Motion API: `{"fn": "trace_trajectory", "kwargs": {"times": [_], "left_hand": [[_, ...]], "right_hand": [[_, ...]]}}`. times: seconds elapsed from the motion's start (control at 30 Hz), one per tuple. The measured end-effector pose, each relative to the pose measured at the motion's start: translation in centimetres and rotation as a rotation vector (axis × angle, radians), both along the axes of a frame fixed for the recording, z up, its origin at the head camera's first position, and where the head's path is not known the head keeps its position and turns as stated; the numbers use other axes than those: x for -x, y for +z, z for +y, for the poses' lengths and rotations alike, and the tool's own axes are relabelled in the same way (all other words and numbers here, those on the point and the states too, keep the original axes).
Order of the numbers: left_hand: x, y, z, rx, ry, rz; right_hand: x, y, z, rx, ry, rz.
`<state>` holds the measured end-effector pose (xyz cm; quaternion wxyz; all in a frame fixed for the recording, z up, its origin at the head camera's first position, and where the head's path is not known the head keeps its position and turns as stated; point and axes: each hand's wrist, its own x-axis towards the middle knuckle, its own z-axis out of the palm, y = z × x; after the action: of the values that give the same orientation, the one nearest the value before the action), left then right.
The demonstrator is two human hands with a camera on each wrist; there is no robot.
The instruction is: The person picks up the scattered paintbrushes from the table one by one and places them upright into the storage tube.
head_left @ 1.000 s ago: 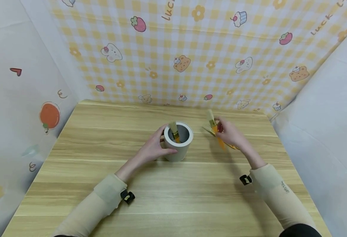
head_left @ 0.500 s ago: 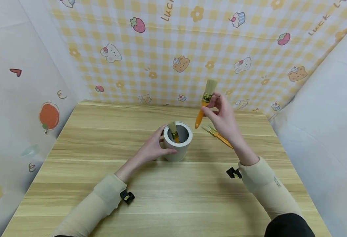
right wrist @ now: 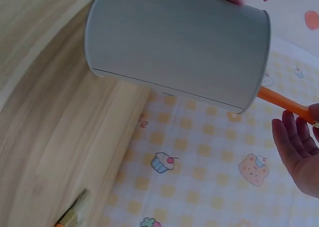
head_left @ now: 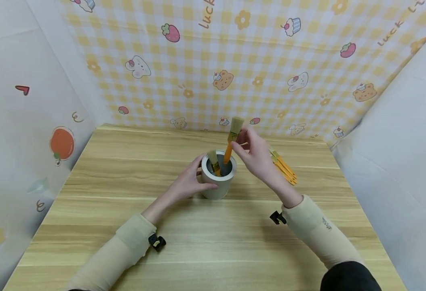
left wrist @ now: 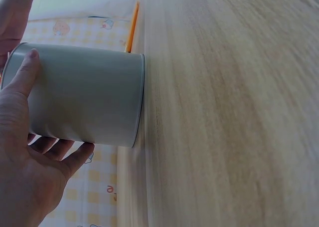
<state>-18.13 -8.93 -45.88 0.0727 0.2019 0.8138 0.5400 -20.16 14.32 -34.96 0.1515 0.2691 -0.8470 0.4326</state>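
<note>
A pale grey cylindrical pot [head_left: 217, 189] with a white rim stands upright on the table. My left hand [head_left: 188, 180] grips its side, thumb across the front and fingers round the back, as the left wrist view also shows on the pot wall [left wrist: 84, 95]. One paintbrush [head_left: 214, 161] leans inside, bristles up. Over the opening, my right hand [head_left: 256, 152] pinches a second paintbrush [head_left: 235, 131] near its metal band, bristles up, the tip of its orange handle [right wrist: 281, 102] at the mouth. The handle's lower end overlaps the pot's inside in the head view.
Several more orange-handled paintbrushes [head_left: 285, 169] lie on the wooden table [head_left: 213, 242], right of the pot and partly behind the right hand. A yellow checked cloth [head_left: 187, 72] with cartoon prints hangs at the back. White sheets [head_left: 402, 153] bound both sides.
My right hand has lifted a paintbrush from the pile on the right and carried it left to above the pot. My left hand has kept its hold on the pot.
</note>
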Motion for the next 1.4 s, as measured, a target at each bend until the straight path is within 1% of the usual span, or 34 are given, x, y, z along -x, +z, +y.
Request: {"fn": "trace_trajectory", "kwargs": {"times": [0.2,0.4,0.63,0.77,0.87,1.03,1.13,1.2,1.27,1.4], "left_hand": [[0.0,0.0,0.0,0.004,-0.003,0.008],[-0.1,0.1,0.0,0.010,0.002,0.011],[0.0,0.0,0.0,0.009,0.004,0.003],[0.0,-0.1,0.0,0.004,0.003,-0.004],[-0.1,-0.1,0.0,-0.005,0.001,-0.006],[-0.1,-0.1,-0.1,-0.010,0.004,-0.004],[-0.1,0.0,-0.1,-0.002,0.010,-0.010],[-0.1,0.0,-0.1,0.008,0.018,-0.018],[-0.1,0.0,-0.1,0.021,0.022,-0.020],[-0.2,0.1,-0.1,0.043,0.027,-0.028]], "right_hand": [[0.1,-1.0,-0.1,-0.060,0.008,0.003],[0.1,-1.6,-0.3,-0.075,0.024,0.004],[0.1,-2.5,-0.2,-0.123,-0.010,0.017],[0.2,-3.0,-0.1,-0.152,-0.012,0.032],[0.2,-3.3,0.1,-0.151,-0.011,0.024],[0.3,-3.5,1.1,-0.097,-0.034,-0.024],[0.5,-3.4,2.2,-0.057,-0.052,-0.076],[0.9,-3.7,3.2,-0.053,-0.069,-0.126],[1.4,-4.2,4.4,-0.061,-0.083,-0.177],[2.6,-5.6,7.1,-0.130,-0.109,-0.288]]}}
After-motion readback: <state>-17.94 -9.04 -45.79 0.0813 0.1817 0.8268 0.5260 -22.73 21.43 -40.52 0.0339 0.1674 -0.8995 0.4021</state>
